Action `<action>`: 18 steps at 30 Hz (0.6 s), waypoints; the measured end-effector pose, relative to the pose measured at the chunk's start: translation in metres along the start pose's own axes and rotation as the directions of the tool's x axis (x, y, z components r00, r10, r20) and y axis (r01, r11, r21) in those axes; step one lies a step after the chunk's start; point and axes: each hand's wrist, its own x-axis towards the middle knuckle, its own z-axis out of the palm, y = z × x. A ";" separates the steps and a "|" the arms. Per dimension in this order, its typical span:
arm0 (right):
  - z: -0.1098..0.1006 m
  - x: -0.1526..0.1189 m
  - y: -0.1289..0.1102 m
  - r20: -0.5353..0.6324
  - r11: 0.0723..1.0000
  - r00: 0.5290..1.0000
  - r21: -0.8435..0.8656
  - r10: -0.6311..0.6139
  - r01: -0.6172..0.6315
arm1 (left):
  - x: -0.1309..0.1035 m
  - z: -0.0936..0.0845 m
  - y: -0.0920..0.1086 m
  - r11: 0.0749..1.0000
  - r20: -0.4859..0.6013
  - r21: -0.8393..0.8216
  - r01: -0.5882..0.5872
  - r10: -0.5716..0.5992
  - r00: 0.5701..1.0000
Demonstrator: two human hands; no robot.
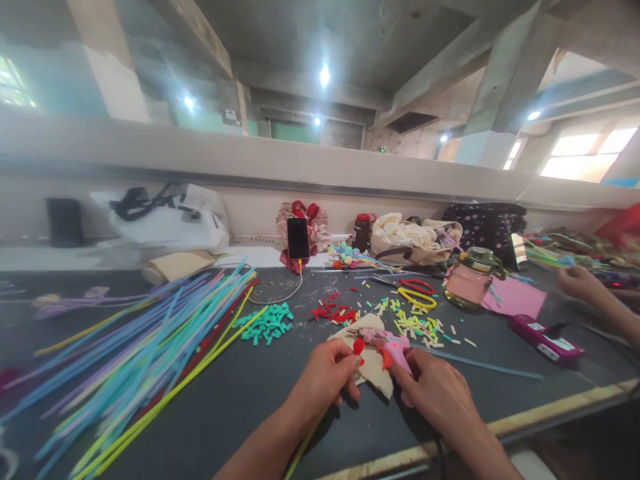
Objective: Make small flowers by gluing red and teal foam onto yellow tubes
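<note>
Right hand [435,387] is wrapped around a pink glue gun [395,343], a finger by its orange trigger, the nozzle pointing toward the other hand. Left hand [333,373] pinches a small red piece [358,347] between thumb and fingertips, near the nozzle. Both work over a cream cloth [373,373] on the dark worktop [220,427]. Just beyond lie loose red bits [334,311], with teal bits [265,324] to the left of them and yellow-green bits [420,328] to the right. Long coloured stems [150,353] spread across the worktop's left side.
</note>
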 end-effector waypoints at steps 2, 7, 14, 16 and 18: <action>0.000 0.002 0.004 -0.007 0.998 1.000 0.055 0.019 -0.019 | 0.003 0.002 -0.006 0.999 -0.012 0.037 -0.004 0.004 1.000; -0.012 0.008 0.016 -0.007 0.976 0.999 0.214 0.037 -0.035 | 0.000 0.003 -0.008 0.996 -0.026 0.086 -0.024 0.026 0.999; -0.042 0.015 0.028 -0.092 0.957 0.988 0.275 0.127 -0.097 | 0.004 0.003 -0.012 0.997 -0.008 0.067 -0.046 0.047 0.999; -0.048 0.017 0.031 -0.130 0.929 0.974 0.345 0.186 -0.131 | 0.005 0.003 -0.013 0.998 -0.004 0.053 -0.047 0.047 0.999; -0.052 0.017 0.033 -0.166 0.875 0.957 0.464 0.240 -0.138 | 0.004 0.003 -0.012 0.998 -0.001 0.036 -0.045 0.045 0.999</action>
